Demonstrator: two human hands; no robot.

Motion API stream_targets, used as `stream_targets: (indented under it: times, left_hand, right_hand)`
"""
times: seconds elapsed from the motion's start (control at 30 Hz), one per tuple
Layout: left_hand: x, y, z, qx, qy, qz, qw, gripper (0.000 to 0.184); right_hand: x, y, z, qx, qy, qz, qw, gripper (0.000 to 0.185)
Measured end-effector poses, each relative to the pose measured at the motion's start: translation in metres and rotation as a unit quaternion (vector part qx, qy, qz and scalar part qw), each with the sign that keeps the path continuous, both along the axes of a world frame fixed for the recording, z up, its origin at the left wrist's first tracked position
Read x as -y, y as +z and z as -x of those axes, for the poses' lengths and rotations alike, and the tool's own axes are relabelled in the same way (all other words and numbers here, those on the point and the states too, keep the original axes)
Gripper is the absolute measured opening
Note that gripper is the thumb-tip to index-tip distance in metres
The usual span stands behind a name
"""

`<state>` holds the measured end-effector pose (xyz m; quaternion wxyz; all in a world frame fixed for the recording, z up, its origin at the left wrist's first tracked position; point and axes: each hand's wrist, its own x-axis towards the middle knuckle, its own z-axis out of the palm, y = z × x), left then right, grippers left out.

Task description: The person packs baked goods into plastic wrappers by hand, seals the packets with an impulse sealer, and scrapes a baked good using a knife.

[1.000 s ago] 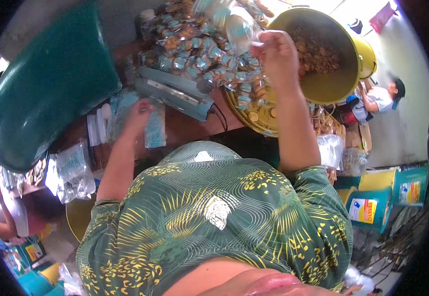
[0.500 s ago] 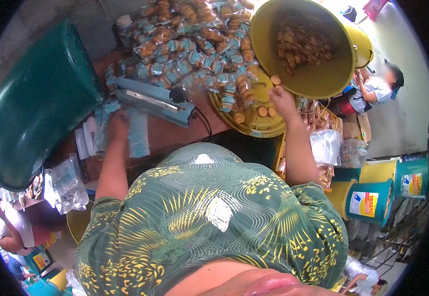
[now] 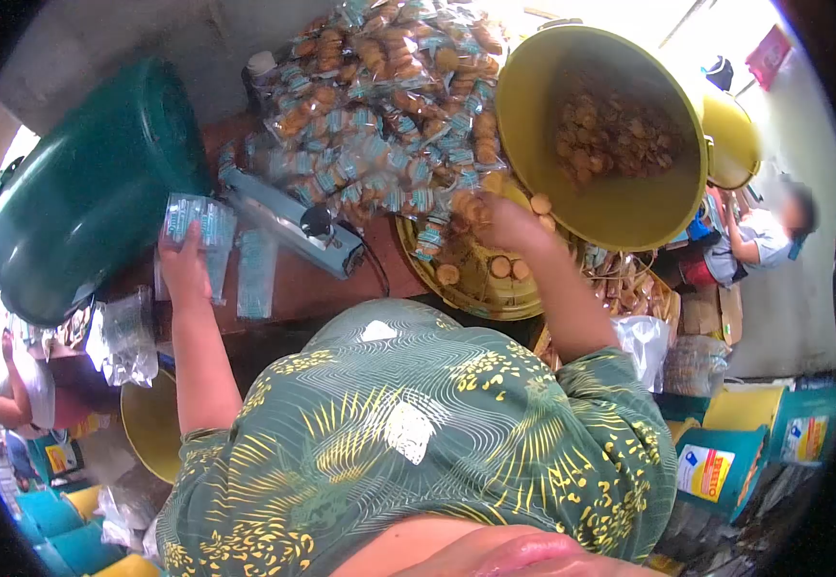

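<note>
While the left hand (image 3: 185, 267) pinches printed plastic wrappers (image 3: 200, 221), thumb in front, near the green bucket (image 3: 91, 197), the right hand (image 3: 519, 231) reaches over the yellow lid (image 3: 471, 288), fingers at round biscuits (image 3: 466, 205) by the packed pile (image 3: 370, 125). Blur hides the fingertips; whether they grip any, I cannot tell. Loose biscuits (image 3: 500, 266) lie on the lid.

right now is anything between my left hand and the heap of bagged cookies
Yes: the long blue-grey device lies between your left hand, holding printed wrappers, and the heap of bagged cookies.
</note>
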<state>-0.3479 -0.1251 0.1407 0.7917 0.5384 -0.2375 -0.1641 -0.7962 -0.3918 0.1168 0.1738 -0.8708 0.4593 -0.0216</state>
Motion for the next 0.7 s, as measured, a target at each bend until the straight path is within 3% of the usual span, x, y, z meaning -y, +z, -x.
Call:
stream_targets:
  times: [0.07, 0.13, 0.2, 0.23, 0.33, 0.4, 0.43, 0.5, 0.6, 0.7]
  left_hand:
    - [-0.011, -0.003, 0.002, 0.034, 0.017, -0.037, 0.999, 0.046]
    - [-0.014, -0.001, 0.015, 0.038, 0.050, -0.059, 0.996, 0.039]
    - [-0.011, -0.004, 0.023, 0.072, 0.091, -0.129, 0.985, 0.034]
    - [-0.010, -0.008, 0.023, 0.103, 0.119, -0.187, 0.970, 0.033]
    - [-0.001, -0.015, 0.031, 0.205, 0.173, -0.349, 0.898, 0.034]
    - [0.006, -0.017, 0.025, 0.286, 0.156, -0.494, 0.806, 0.051]
    - [0.008, -0.029, 0.010, 0.331, 0.152, -0.515, 0.776, 0.053]
    - [0.017, -0.074, -0.032, 0.414, 0.144, -0.549, 0.712, 0.058]
    - [0.031, -0.111, -0.070, 0.374, 0.131, -0.570, 0.719, 0.059]
    - [0.042, -0.099, -0.046, 0.344, 0.188, -0.420, 0.819, 0.054]
  right_hand:
    - [0.016, 0.059, 0.009, -0.088, 0.109, -0.042, 0.989, 0.053]
    - [0.045, 0.102, 0.014, 0.007, 0.170, 0.065, 0.983, 0.043]
    - [0.072, 0.133, 0.023, 0.189, 0.055, 0.316, 0.928, 0.038]
    - [0.077, 0.150, 0.030, 0.264, -0.036, 0.426, 0.865, 0.037]
    - [0.066, 0.172, 0.044, 0.571, -0.051, 0.238, 0.784, 0.032]
    - [0.087, 0.132, 0.058, 0.497, -0.061, 0.177, 0.848, 0.036]
    - [0.098, 0.102, 0.068, 0.457, -0.067, 0.145, 0.875, 0.039]
    - [0.112, 0.032, 0.086, 0.262, -0.091, 0.054, 0.959, 0.042]
    - [0.099, -0.045, 0.106, 0.076, -0.192, 0.002, 0.978, 0.042]
    - [0.060, -0.072, 0.107, -0.022, -0.245, 0.100, 0.964, 0.038]
